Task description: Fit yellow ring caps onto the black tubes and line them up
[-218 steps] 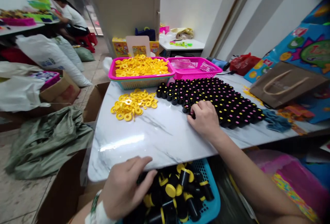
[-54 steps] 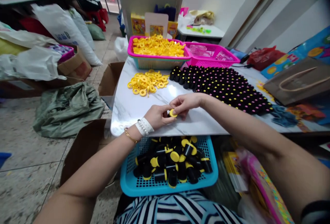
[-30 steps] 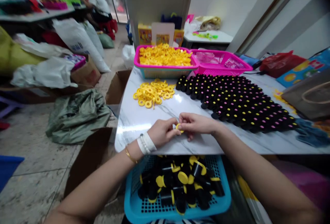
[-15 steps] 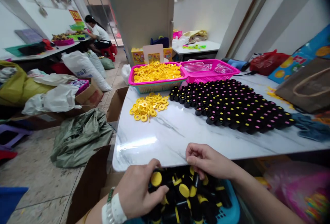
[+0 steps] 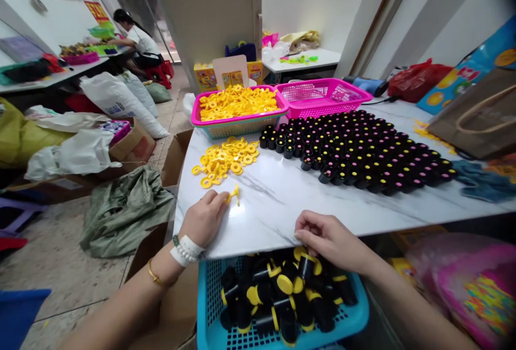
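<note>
Left hand (image 5: 203, 218) just beside yellow ring (image 5: 233, 195), edge-on, tilted

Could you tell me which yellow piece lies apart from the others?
The small piece beside the left hand, alone on the marble tabletop, clear of the loose pile.

The left hand (image 5: 203, 218) has come up from the blue basket (image 5: 363, 312) onto the marble table (image 5: 266, 215), just beside a loose yellow ring (image 5: 234, 195).

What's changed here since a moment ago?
The left hand has moved up out of the blue basket onto the marble table, and a small yellow plastic piece now lies just past it. The right hand stays at the table edge. The rows of black tubes are unchanged.
</note>
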Available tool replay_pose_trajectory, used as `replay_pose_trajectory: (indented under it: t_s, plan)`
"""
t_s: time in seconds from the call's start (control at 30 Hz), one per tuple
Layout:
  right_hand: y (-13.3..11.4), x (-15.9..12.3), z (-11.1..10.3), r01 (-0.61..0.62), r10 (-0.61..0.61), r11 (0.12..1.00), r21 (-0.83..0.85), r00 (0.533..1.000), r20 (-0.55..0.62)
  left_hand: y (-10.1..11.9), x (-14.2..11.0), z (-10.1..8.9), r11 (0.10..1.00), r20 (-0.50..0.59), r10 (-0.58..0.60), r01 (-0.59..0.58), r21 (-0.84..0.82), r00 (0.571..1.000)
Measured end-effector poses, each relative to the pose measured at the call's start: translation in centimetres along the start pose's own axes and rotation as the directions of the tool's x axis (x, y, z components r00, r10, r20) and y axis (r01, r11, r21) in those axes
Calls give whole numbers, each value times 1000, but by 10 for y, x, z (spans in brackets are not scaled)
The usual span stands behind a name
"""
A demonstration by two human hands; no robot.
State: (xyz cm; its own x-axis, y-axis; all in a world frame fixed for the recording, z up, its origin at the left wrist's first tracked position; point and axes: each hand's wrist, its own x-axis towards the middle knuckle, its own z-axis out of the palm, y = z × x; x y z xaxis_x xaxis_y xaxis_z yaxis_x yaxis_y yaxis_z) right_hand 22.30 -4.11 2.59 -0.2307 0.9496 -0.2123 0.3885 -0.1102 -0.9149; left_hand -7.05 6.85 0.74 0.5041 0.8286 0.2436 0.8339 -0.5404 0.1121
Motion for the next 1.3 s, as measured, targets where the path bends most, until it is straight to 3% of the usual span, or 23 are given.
replay_pose_trajectory:
  t_s: [0.17,0.33,0.43,0.57,0.67,0.8,0.87,0.97,1.1,1.3]
  plan:
    - [-11,11,5,74,-80,992,-107,995,-55,14,-5,-4,1000,-33,1,-1,10,999]
    - [-19,18,13,174,-181,979,-111,982,-61,6,8,-6,995,20,-3,5,-98,1000]
    - [-16,15,16,179,-186,980,-84,980,-76,2,13,-18,996,-48,-45,41,-81,998]
    - [-11,12,18,110,-94,983,144,989,-116,24,18,-47,988,-273,-79,39,-148,959]
    - [-11,13,18,42,3,907,419,994,-105,66,17,-54,935,-240,18,-101,-340,971]
    - [-7,15,12,115,-14,839,532,982,-190,118,21,-31,834,-139,310,-340,-435,940]
    - [-1,14,4,143,16,850,507,955,-296,129,36,-16,803,-102,355,-358,-477,930]
    - [14,9,-10,112,116,863,492,905,-409,129,80,4,804,-73,215,-219,-552,974]
    - [28,2,-24,122,124,843,524,904,-410,131,139,33,854,-25,35,-43,-518,999]
    - [27,1,-23,97,118,857,505,919,-377,153,173,58,897,41,-115,122,-424,992]
